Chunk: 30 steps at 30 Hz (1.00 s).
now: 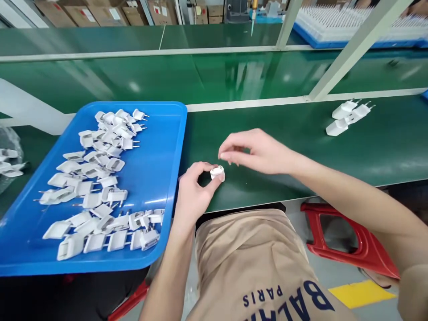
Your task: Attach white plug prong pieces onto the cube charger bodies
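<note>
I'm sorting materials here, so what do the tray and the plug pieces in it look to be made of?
Tray: probably plastic, smooth and semi-glossy, given its even blue colour, rounded rim and soft highlights.
Plug pieces: white, likely hard plastic bodies, smooth; the thin pins look like metal, though too small to be sure.

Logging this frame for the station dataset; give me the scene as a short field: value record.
left hand: holds a small white plastic plug piece between thumb and fingers, left hand low over the bench
right hand: right hand just beyond that piece, fingers curled, no part seen in it
work surface: long green bench with a pale rail along its far side
left side: rectangular blue plastic tray bearing many white plug pieces, many with metal pins showing
right side: small group of white two-pin plugs on the bench
</note>
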### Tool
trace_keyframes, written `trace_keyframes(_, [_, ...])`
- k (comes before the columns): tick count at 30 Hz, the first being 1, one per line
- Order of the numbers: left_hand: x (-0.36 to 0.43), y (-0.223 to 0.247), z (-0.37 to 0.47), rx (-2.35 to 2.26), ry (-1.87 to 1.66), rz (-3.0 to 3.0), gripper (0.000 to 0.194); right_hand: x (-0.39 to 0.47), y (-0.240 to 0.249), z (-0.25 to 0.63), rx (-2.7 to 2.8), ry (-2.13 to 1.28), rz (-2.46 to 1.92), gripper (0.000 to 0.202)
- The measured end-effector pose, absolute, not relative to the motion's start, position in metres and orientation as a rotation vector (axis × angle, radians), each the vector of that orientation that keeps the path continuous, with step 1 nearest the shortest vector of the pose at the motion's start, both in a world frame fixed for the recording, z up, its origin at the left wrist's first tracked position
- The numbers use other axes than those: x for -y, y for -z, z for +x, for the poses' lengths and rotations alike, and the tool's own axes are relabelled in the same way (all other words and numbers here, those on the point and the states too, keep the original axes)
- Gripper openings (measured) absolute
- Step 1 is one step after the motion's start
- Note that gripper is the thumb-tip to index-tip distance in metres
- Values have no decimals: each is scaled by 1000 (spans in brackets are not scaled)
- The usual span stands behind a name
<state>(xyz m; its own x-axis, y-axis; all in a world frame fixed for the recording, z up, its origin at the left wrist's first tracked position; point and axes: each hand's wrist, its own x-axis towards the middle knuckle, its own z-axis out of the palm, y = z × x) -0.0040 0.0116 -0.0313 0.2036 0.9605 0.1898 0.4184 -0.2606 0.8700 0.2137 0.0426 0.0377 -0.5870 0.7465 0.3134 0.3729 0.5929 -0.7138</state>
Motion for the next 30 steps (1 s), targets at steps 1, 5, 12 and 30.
trace_keyframes(1, [-12, 30, -5, -1282, -987, 1806, 12, -45, -39, 209, 2283, -800, -854, 14])
trace_keyframes(5, [-8, 28, -9, -1269, -936, 1892, 9, -51, -33, 196, 2559, -750, -751, 18])
trace_keyframes(12, [4, 32, -16, -1350, -949, 1894, 29, -52, 14, 200, 2350, -821, -649, 17])
trace_keyframes(30, [0, 37, -26, -1364, -762, 2004, 35, -54, 23, 198, 2192, -1008, -779, 14])
